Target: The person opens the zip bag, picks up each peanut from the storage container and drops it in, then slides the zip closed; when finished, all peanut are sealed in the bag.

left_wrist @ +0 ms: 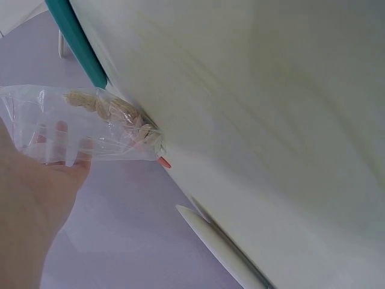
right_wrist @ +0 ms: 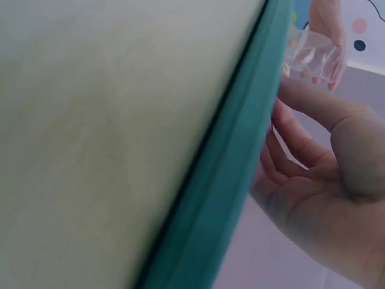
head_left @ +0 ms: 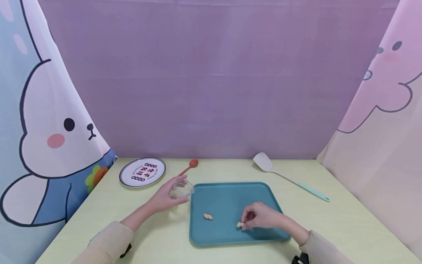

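Note:
My left hand [head_left: 168, 196] grips a clear plastic cup [head_left: 182, 189] just off the left edge of the teal tray [head_left: 230, 240]. Several peanuts [left_wrist: 123, 111] show through its clear wall in the left wrist view, gathered toward the bottom. Over the tray, my right hand [head_left: 262, 215] pinches a peanut [head_left: 239, 224] between thumb and fingertips, close to the tray surface. Another peanut [head_left: 208, 216] lies on the tray's left half. In the right wrist view the tray's rim [right_wrist: 240, 144] covers part of the fingertips.
A white plate [head_left: 126, 178] with red print stands at the back left. Beside it lies a red spoon [head_left: 193, 163], its handle running behind my left hand. On the right, a spatula [head_left: 263, 162] with a pale green handle lies slantwise. A purple cloth [head_left: 211, 91] hangs behind the table.

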A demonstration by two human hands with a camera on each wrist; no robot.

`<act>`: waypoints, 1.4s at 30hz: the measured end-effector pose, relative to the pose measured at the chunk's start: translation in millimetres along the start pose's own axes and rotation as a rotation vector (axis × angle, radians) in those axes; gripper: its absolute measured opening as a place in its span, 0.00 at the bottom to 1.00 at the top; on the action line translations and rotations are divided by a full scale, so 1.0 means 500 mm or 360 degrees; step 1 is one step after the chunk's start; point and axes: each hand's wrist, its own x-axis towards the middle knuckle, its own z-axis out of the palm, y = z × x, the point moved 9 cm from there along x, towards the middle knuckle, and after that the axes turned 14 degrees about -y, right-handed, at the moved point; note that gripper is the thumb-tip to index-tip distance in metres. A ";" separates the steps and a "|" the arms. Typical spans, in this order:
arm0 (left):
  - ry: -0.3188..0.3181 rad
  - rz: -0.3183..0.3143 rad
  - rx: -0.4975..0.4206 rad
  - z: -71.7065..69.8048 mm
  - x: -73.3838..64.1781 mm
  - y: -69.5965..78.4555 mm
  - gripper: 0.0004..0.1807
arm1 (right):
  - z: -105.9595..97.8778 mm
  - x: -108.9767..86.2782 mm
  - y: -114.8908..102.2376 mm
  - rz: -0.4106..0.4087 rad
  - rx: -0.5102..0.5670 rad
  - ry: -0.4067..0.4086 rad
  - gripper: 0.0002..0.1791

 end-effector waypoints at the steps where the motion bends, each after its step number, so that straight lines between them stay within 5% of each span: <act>1: 0.0000 0.0005 0.0001 0.000 0.000 0.001 0.41 | -0.003 0.000 -0.002 0.0001 0.0010 0.0015 0.07; 11: 0.0010 0.0007 -0.0008 -0.001 -0.002 0.002 0.41 | -0.027 0.014 -0.011 0.0055 0.0098 0.0118 0.06; 21: 0.0005 -0.0002 -0.0034 0.003 0.000 -0.007 0.40 | -0.061 0.045 -0.050 0.0025 -0.0093 0.0329 0.03; 27: 0.0025 0.0010 -0.0058 0.002 -0.001 -0.007 0.41 | -0.074 0.083 -0.076 -0.0041 -0.0024 0.0399 0.03; 36: 0.0037 0.0035 0.0016 -0.001 -0.002 -0.002 0.41 | -0.083 0.157 -0.133 -0.0215 0.0121 0.0525 0.07; 42: 0.0037 0.0049 0.0001 -0.004 -0.002 -0.001 0.41 | -0.083 0.181 -0.219 -0.0313 0.0103 0.0551 0.08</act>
